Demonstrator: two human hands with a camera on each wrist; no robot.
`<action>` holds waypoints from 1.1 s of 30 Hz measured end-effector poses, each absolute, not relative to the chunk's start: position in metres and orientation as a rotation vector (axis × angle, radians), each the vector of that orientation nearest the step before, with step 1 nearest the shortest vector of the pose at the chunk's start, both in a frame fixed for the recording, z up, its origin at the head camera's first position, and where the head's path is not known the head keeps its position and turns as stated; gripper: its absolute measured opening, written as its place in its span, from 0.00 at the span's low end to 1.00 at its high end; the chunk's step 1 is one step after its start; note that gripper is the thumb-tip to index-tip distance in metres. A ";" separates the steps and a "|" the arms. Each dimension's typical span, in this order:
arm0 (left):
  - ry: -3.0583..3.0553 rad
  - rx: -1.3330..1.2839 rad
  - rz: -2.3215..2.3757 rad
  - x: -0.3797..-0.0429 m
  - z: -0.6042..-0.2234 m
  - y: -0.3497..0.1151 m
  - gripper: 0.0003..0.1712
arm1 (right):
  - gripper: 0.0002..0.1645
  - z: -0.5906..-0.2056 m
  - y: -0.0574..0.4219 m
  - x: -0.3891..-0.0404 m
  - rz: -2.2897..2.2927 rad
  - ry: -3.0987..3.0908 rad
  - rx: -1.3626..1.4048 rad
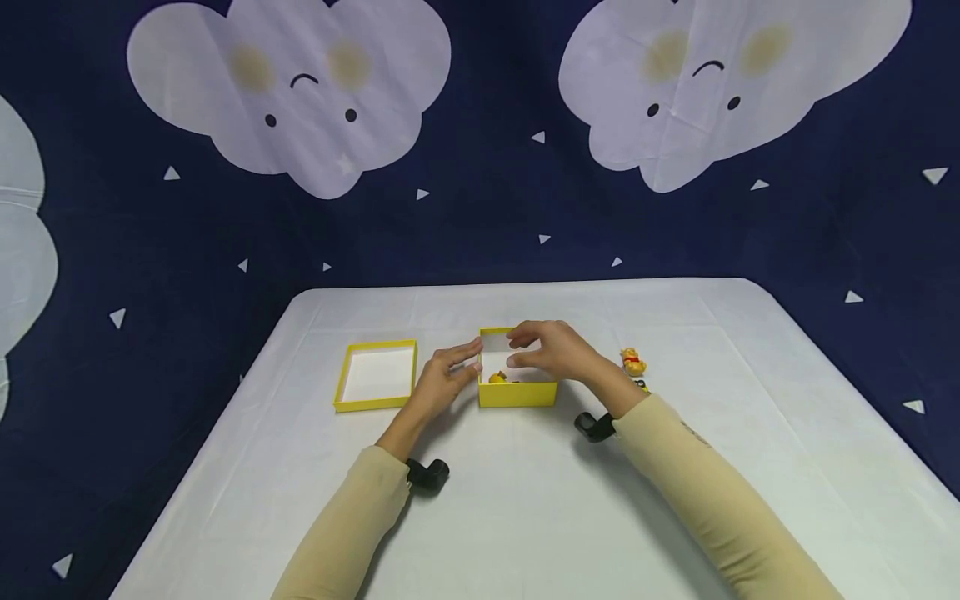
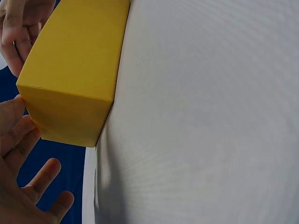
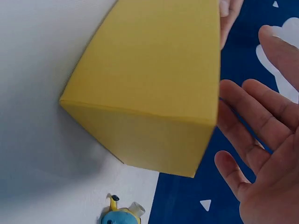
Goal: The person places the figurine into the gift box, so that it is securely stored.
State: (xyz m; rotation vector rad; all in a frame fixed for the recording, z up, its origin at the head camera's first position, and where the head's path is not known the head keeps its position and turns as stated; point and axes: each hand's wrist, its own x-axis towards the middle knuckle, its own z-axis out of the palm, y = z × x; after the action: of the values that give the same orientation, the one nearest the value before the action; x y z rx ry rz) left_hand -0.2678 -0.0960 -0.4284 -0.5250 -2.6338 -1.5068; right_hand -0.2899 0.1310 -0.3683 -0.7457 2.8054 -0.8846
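A yellow box point(image 1: 517, 396) with a white inside stands without a lid in the middle of the table. In it lies a small yellow figurine point(image 1: 497, 378); a dark bit beside it is too small to tell. My left hand point(image 1: 442, 381) touches the box's left wall with extended fingers, the thumb near the rim. Over the box's right part hovers my right hand point(image 1: 551, 347), its fingers spread and loosely bent with nothing between them. The right wrist view shows those fingers point(image 3: 254, 116) apart beside the yellow wall.
The shallow yellow lid point(image 1: 375, 407) lies to the left of the box, white inside up. On the right, a bear figurine point(image 1: 633, 362) in a red top lies beyond my right forearm. Near it a blue-and-yellow figurine point(image 3: 120, 217) is partly cut off in the right wrist view.
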 end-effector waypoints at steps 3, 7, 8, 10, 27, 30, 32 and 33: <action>-2.620 -0.539 -1.503 -0.268 -0.428 -0.096 0.24 | 0.31 -0.366 0.138 -0.288 -0.977 2.805 -0.702; -2.616 -0.540 -1.502 -0.267 -0.427 -0.096 0.24 | 0.31 -0.364 0.150 -0.285 -1.076 2.811 -0.654; -2.622 -0.535 -1.504 -0.267 -0.427 -0.096 0.24 | 0.31 -0.364 0.153 -0.283 -1.093 2.813 -0.649; -2.628 -0.533 -1.500 -0.268 -0.428 -0.096 0.24 | 0.32 -0.363 0.161 -0.280 -1.109 2.822 -0.642; -2.643 -0.462 -1.514 -0.266 -0.429 -0.096 0.23 | 0.33 -0.364 0.219 -0.253 -1.059 2.910 -0.421; -2.636 -0.468 -1.513 -0.266 -0.429 -0.096 0.22 | 0.35 -0.368 0.230 -0.249 -1.021 2.915 -0.386; -2.635 -0.475 -1.512 -0.267 -0.430 -0.096 0.22 | 0.37 -0.372 0.237 -0.248 -1.003 2.918 -0.354; -2.634 -0.476 -1.515 -0.267 -0.430 -0.097 0.22 | 0.38 -0.374 0.241 -0.247 -0.997 2.920 -0.343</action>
State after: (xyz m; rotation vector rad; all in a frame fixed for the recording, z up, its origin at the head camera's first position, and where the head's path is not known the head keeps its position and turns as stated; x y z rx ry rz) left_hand -0.2667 -0.0965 -0.4299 -0.4762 -2.6345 -1.5146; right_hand -0.2468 0.2410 -0.3743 -0.3431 2.9196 -0.9969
